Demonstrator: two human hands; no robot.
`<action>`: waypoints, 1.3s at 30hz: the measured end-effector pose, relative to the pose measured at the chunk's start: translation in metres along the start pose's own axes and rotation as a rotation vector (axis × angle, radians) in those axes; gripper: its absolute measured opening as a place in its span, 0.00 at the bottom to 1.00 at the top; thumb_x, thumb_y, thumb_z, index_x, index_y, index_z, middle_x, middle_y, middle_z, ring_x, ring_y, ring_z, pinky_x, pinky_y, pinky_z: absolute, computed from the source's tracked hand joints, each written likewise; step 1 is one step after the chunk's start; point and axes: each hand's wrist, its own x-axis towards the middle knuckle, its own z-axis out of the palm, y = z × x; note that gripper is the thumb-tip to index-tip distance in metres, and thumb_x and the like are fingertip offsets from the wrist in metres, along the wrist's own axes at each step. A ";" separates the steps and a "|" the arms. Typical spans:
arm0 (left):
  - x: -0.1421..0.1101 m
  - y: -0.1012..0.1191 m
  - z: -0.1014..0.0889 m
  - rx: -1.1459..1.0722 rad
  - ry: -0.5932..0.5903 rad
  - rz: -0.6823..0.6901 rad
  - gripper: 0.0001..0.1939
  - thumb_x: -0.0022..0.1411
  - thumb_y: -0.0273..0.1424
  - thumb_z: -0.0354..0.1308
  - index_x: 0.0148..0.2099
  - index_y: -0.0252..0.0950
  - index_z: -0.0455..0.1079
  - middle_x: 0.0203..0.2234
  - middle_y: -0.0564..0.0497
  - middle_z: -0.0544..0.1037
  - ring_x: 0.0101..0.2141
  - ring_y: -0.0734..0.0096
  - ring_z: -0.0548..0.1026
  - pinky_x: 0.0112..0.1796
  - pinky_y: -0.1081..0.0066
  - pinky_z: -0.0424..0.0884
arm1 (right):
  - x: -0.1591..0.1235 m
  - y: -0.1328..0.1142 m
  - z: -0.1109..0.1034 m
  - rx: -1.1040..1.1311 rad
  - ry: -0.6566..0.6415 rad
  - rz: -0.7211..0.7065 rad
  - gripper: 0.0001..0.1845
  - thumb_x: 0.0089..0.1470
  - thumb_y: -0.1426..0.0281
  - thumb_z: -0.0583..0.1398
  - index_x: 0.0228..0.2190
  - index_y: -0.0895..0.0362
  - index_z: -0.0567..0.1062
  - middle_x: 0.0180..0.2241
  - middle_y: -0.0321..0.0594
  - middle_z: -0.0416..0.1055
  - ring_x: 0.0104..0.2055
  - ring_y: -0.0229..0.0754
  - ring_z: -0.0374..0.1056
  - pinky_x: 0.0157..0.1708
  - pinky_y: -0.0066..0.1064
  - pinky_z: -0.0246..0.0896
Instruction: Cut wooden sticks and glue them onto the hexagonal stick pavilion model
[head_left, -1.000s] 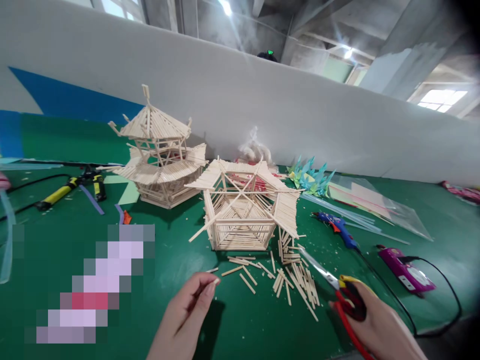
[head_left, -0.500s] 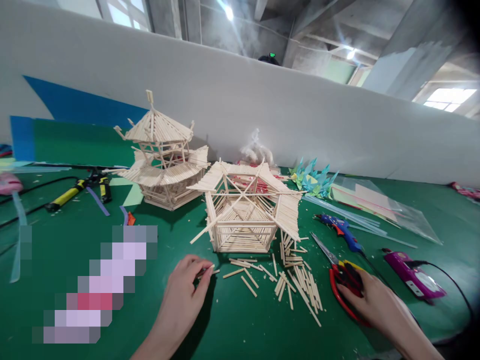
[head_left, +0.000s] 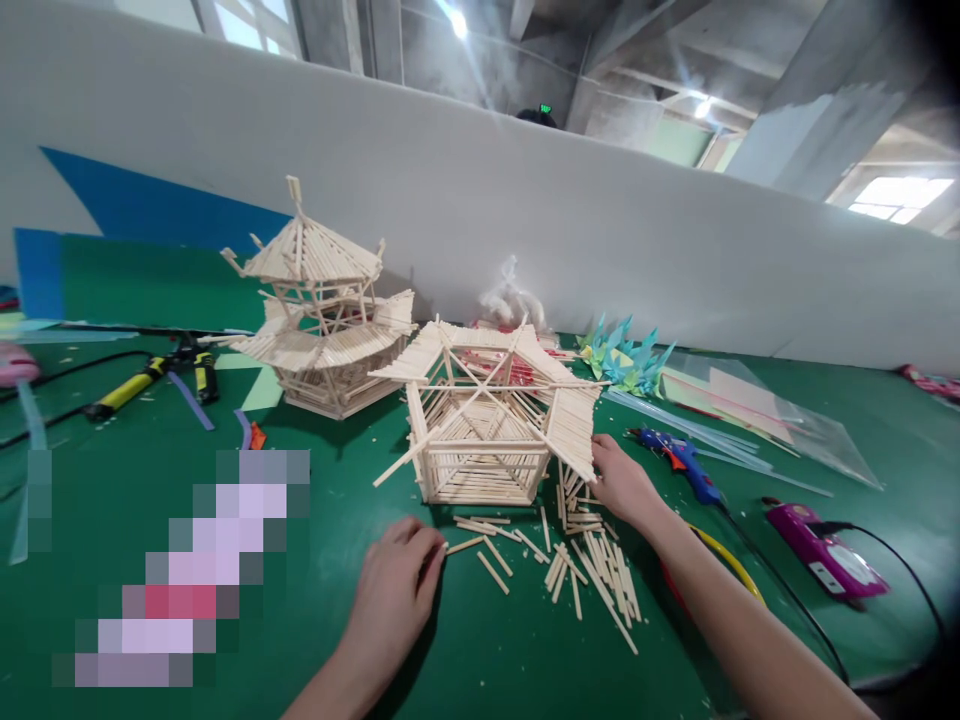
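My left hand (head_left: 405,570) is closed in a pinch just above the table; a pale stick tip shows at its fingertips, the rest hidden by the fingers. Right in front of it stands a roofed frame model (head_left: 484,480) built of wooden sticks, its roof open at the top and crossed by long sticks. My right hand (head_left: 626,483) is at the right eave of this model, its fingertips hidden by the roof edge. Loose short wooden sticks (head_left: 615,575) lie between the two hands. Beneath my right forearm, the scissors' yellow handle (head_left: 731,560) shows in part.
A taller stick pagoda (head_left: 322,350) stands at the back left, near yellow-handled pliers (head_left: 135,390). To the right lie a blue glue gun (head_left: 679,460) and a purple device with a cord (head_left: 825,550). Folded turquoise paper (head_left: 630,355) sits behind. A white partition (head_left: 675,230) borders the table.
My right hand has let go of the scissors and moved forward and left to the model's eave. My left hand has shifted slightly right, still pinching.
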 end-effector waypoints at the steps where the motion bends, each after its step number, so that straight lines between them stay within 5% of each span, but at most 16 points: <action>1: 0.000 0.002 0.001 0.000 -0.004 0.005 0.12 0.59 0.30 0.44 0.31 0.35 0.68 0.27 0.47 0.69 0.31 0.62 0.69 0.32 0.65 0.65 | 0.005 0.001 0.003 0.005 -0.015 -0.021 0.14 0.49 0.76 0.51 0.38 0.60 0.69 0.41 0.46 0.65 0.39 0.43 0.65 0.34 0.29 0.59; 13: 0.020 0.024 0.006 -0.042 0.111 0.111 0.10 0.59 0.27 0.44 0.31 0.37 0.66 0.26 0.50 0.70 0.28 0.67 0.70 0.29 0.69 0.68 | -0.024 -0.012 -0.005 0.039 -0.136 -0.263 0.10 0.48 0.77 0.52 0.29 0.55 0.72 0.29 0.36 0.69 0.34 0.37 0.65 0.33 0.24 0.58; 21: 0.025 0.002 0.022 -0.064 0.374 0.386 0.11 0.55 0.22 0.50 0.42 0.36 0.65 0.31 0.46 0.75 0.32 0.66 0.71 0.37 0.66 0.66 | 0.009 -0.005 0.004 -0.048 -0.059 -0.361 0.13 0.47 0.79 0.51 0.28 0.57 0.74 0.35 0.45 0.72 0.39 0.45 0.65 0.36 0.32 0.57; 28: 0.016 -0.002 0.018 -0.099 0.506 0.363 0.15 0.54 0.20 0.52 0.44 0.38 0.62 0.26 0.50 0.72 0.25 0.70 0.69 0.31 0.68 0.67 | 0.019 0.018 0.009 -0.071 -0.113 -0.640 0.11 0.51 0.75 0.52 0.23 0.54 0.72 0.25 0.41 0.73 0.37 0.43 0.66 0.36 0.32 0.57; 39: 0.010 -0.001 0.021 -0.163 0.462 0.350 0.21 0.52 0.17 0.53 0.47 0.39 0.60 0.27 0.50 0.71 0.28 0.69 0.69 0.33 0.68 0.66 | 0.019 0.038 -0.020 -0.107 -0.138 -0.914 0.14 0.54 0.76 0.47 0.28 0.55 0.71 0.29 0.42 0.73 0.32 0.40 0.66 0.31 0.33 0.60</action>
